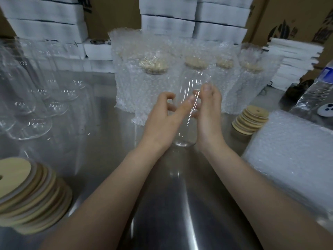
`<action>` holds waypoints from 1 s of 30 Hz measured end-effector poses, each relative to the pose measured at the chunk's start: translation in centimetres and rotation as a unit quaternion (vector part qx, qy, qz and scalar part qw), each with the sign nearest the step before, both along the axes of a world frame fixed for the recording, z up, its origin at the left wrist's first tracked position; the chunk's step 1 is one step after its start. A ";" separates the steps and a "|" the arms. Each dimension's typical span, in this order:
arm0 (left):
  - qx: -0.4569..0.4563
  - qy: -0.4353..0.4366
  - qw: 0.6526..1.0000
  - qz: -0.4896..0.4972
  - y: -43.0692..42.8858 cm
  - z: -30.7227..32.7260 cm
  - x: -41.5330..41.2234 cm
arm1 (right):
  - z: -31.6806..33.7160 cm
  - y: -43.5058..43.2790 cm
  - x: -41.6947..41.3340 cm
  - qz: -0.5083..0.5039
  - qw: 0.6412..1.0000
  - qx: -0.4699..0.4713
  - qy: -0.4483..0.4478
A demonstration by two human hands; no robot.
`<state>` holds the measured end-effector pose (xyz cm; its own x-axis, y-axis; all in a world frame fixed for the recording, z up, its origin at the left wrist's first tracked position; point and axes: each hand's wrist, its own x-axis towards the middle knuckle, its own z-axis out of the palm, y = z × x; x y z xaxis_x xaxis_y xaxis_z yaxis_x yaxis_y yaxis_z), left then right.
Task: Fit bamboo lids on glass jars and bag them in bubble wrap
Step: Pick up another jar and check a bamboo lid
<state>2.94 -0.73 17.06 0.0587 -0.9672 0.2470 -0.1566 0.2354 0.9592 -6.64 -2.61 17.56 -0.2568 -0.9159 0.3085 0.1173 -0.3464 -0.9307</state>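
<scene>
Steel tabletop, with wrapped jars at 12 o'clock. At the centre the glass jar is upright; the right grip curls around it, and the left grip touches it with one straight finger.

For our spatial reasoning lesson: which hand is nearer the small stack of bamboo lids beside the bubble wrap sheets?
Right. The right hand is just left of the lid stack; the left hand is farther left, across the glass jar between them.

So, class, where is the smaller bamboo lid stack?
In the head view, the smaller lid stack sits right of the right hand, between the bagged jars and the bubble wrap pile.
</scene>
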 end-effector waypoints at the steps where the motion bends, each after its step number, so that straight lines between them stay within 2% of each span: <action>1: 0.008 -0.006 1.000 -0.002 0.1 -0.1 -0.3 | -0.1 0.1 0.1 0.005 1.000 -0.001 0.001; 8: 0.037 0.059 0.997 0.043 0.8 0.1 -1.5 | -0.7 0.2 0.6 0.023 0.998 -0.018 0.052; 13: 0.034 0.081 0.995 0.053 0.7 -0.2 -1.3 | -1.2 0.1 0.4 0.054 0.998 -0.002 0.019; 23: 0.047 0.205 0.976 -0.062 0.6 -0.4 0.3 | -0.8 -0.2 -0.5 0.165 0.982 0.079 -0.038; 30: 0.054 0.181 0.976 -0.108 0.0 -0.5 0.6 | -0.4 -0.2 -0.9 0.210 0.971 0.098 -0.054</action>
<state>3.55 -0.76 16.60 -0.0860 -0.9860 0.1431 0.2387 0.1190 0.9638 -7.54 -2.78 17.19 0.1305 -0.9854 0.1097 0.3099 -0.0646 -0.9486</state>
